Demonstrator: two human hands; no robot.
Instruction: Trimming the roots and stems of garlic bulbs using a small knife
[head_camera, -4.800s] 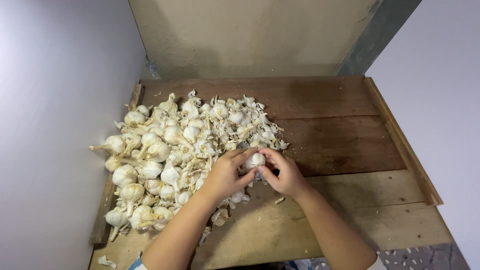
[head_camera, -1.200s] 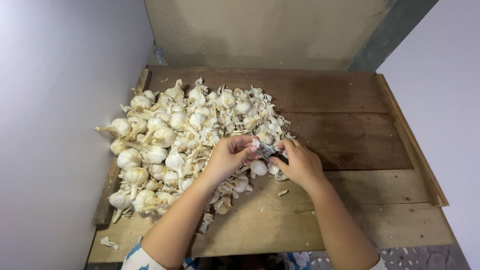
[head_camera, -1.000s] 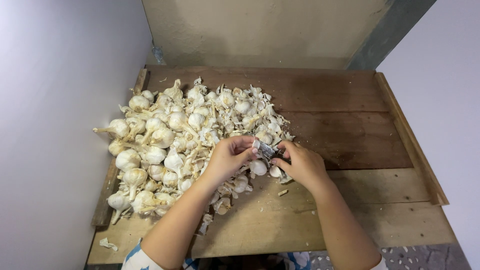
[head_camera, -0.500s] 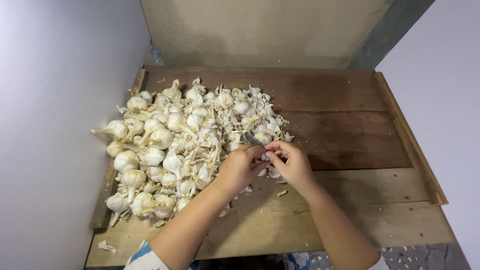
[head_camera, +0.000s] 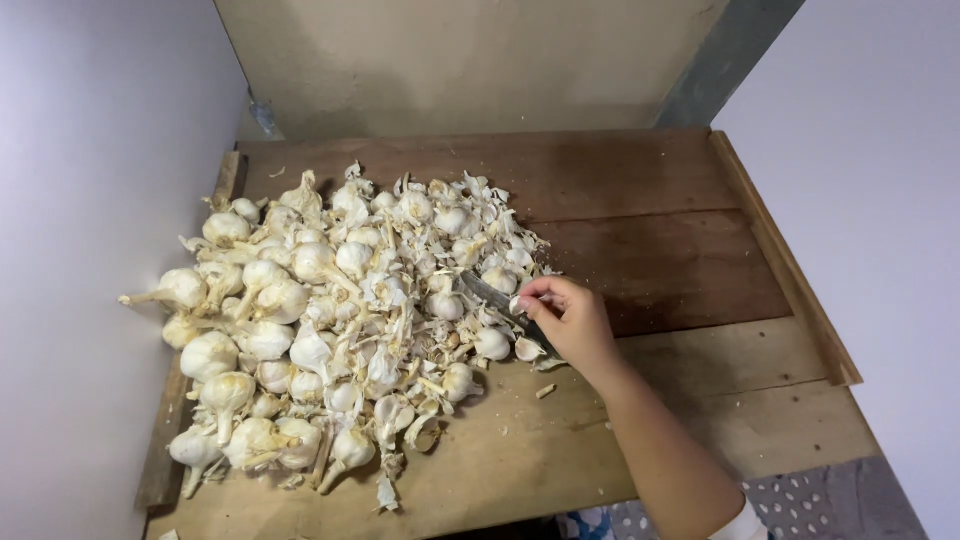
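Right hand (head_camera: 572, 320) is the only hand in view, reaching in from the near right edge, forearm bare with a bit of white sleeve at the bottom. Fingers curled closed around the handle of a small knife (head_camera: 500, 300); thumb and forefinger pinch near the base of the grey blade. Blade points left and slightly far, its tip lying in among the loose garlic at the right edge of the heap. Left hand is out of frame, so nothing to say on its state.

Just under the hand: a single garlic bulb (head_camera: 491, 343) and a loose clove (head_camera: 528, 349), both touching or nearly touching the knife hand. A small scrap of skin (head_camera: 545, 391) lies alone on the board just near of them.

Garlic pile (head_camera: 320, 310) fills the left half of the wooden table (head_camera: 660, 230): whole white bulbs with stems toward the left and near side, torn papery skins and smaller pieces toward the far and right side. The pile runs up against the white wall (head_camera: 100, 150) on the left. Right half of the table is dark plank, with a raised wooden strip (head_camera: 785, 265) along the right edge. Beige wall (head_camera: 470, 60) stands at the far side.
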